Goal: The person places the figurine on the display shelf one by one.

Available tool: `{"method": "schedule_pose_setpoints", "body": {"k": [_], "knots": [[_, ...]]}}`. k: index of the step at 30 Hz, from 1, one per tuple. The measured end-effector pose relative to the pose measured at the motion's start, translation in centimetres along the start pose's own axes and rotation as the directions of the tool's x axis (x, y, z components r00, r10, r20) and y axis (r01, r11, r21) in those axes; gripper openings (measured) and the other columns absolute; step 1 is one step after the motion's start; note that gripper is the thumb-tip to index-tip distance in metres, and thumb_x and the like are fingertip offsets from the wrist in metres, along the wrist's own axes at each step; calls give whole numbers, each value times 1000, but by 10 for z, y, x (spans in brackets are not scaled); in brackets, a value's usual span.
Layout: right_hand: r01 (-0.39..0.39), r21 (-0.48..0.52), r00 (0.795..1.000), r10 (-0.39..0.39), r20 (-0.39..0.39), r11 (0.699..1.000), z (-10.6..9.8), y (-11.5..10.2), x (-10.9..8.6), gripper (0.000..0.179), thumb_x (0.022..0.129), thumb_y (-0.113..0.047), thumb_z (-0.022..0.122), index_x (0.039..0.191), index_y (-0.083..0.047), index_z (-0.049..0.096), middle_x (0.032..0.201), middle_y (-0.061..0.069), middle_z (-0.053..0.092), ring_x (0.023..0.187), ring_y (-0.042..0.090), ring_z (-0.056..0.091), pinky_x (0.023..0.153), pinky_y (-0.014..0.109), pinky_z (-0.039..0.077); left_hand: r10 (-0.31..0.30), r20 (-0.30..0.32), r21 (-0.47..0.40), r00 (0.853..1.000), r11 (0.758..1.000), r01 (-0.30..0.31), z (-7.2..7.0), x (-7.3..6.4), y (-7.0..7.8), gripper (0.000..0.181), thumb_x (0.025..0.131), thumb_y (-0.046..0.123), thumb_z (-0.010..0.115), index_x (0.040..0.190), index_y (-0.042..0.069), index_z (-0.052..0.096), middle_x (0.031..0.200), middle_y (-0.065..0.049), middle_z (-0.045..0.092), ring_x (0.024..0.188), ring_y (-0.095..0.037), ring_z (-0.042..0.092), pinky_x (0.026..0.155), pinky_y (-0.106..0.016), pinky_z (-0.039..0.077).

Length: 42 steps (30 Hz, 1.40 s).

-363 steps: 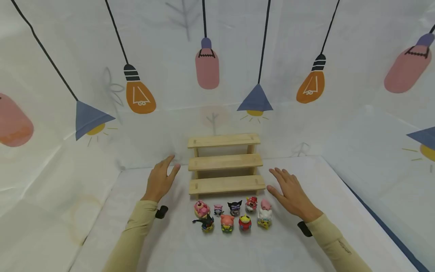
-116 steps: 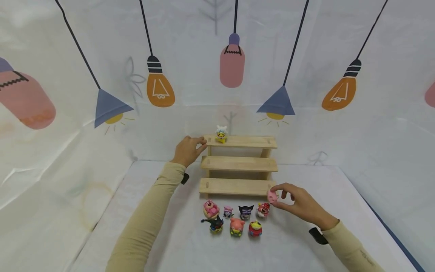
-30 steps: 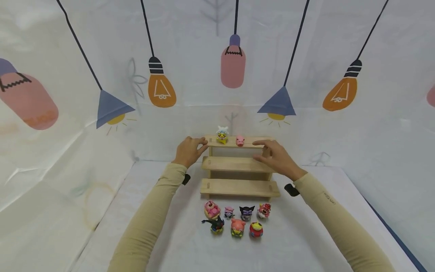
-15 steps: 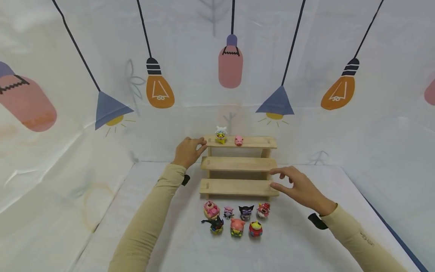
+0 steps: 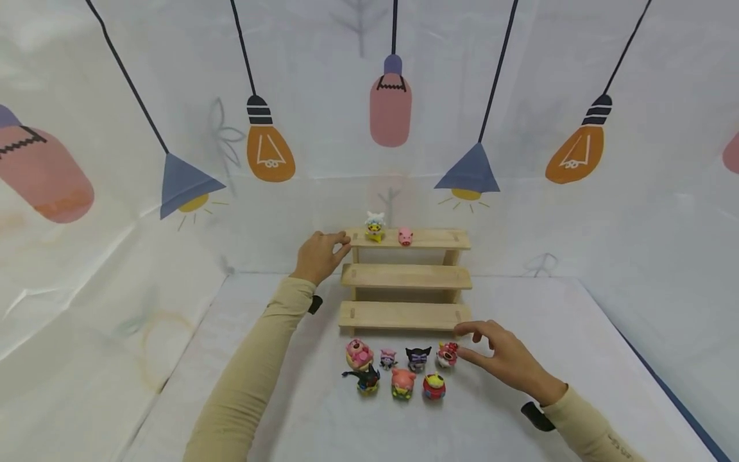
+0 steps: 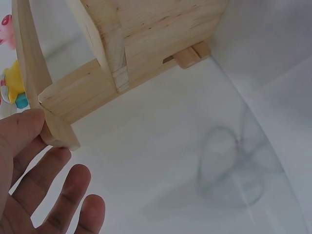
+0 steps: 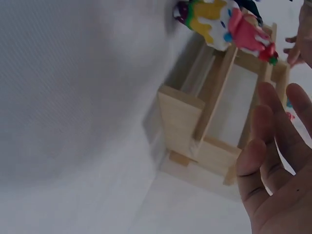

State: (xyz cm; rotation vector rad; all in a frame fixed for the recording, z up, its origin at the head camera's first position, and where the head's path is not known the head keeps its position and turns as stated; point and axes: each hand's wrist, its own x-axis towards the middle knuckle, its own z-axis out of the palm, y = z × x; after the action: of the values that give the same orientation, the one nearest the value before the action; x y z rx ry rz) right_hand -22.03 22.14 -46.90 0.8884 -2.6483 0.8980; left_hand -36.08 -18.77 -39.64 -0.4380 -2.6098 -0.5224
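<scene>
My left hand point(image 5: 319, 258) pinches the left end of the top board on a three-step wooden display shelf point(image 5: 407, 276); in the left wrist view, its fingertips point(image 6: 34, 119) sit at the board's end. On that board stand a yellow figurine with a white hat point(image 5: 375, 228) and a pink pig figurine point(image 5: 405, 237). My right hand point(image 5: 510, 360) is parted around nothing, thumb and index tips right beside a red-and-white figurine point(image 5: 447, 355) at the right of the back row. The right wrist view shows that figurine point(image 7: 243, 30) beyond the spread fingers.
In front of the shelf stand several more figurines: a pink bear point(image 5: 359, 354), a small pink one point(image 5: 388, 358), a black-eared one point(image 5: 418, 359), a black-winged one point(image 5: 366, 380), a coral one point(image 5: 403, 384) and a red-and-yellow one point(image 5: 434, 385). A lamp-printed white backdrop point(image 5: 323, 212) rises behind.
The pink pig figurine went from my right hand onto the top board, beside the yellow one placed earlier. My right hand then came down to the red-and-white figurine; the left stayed at the shelf.
</scene>
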Motion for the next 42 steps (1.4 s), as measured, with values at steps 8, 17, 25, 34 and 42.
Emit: {"method": "schedule_pose_setpoints", "body": {"k": [8, 17, 25, 34, 42], "knots": [[-74, 61, 997, 73, 12, 995, 16, 5, -9, 43, 87, -34, 82, 123, -14, 70, 110, -14, 70, 85, 11, 59, 64, 30, 47, -13, 13, -13, 1000, 1000, 13, 2, 0, -2, 26, 99, 33, 69, 118, 17, 78, 127, -1, 70, 95, -32, 67, 61, -41, 53], [-86, 101, 995, 81, 55, 991, 29, 9, -8, 50, 83, -39, 85, 123, -16, 66, 108, -15, 65, 88, 14, 59, 67, 28, 45, -16, 11, -30, 1000, 999, 16, 1, 0, 0, 26, 99, 33, 69, 118, 17, 78, 127, 0, 70, 88, -29, 66, 60, -39, 51], [-111, 123, 991, 101, 91, 986, 35, 10, -4, 49, 81, -48, 84, 118, -23, 64, 99, -17, 62, 87, 15, 58, 65, 25, 43, -20, 15, -23, 1000, 1000, 20, 1, 1, -1, 26, 99, 33, 69, 118, 18, 78, 127, 0, 70, 85, -27, 65, 59, -38, 50], [-61, 106, 996, 53, 74, 992, 35, 14, -3, 45, 80, -41, 85, 116, -24, 64, 95, -18, 61, 83, 14, 58, 63, 24, 43, -35, 36, -20, 999, 999, 36, 1, 1, 0, 28, 100, 35, 67, 120, 19, 77, 129, 1, 69, 87, -27, 64, 59, -38, 49], [-40, 109, 997, 33, 68, 993, 34, 15, -5, 43, 80, -36, 87, 115, -24, 65, 95, -19, 61, 82, 14, 58, 63, 24, 43, -39, 39, -19, 998, 999, 40, -1, 1, 0, 26, 99, 34, 68, 118, 19, 78, 126, 0, 71, 87, -28, 66, 62, -39, 51]]}}
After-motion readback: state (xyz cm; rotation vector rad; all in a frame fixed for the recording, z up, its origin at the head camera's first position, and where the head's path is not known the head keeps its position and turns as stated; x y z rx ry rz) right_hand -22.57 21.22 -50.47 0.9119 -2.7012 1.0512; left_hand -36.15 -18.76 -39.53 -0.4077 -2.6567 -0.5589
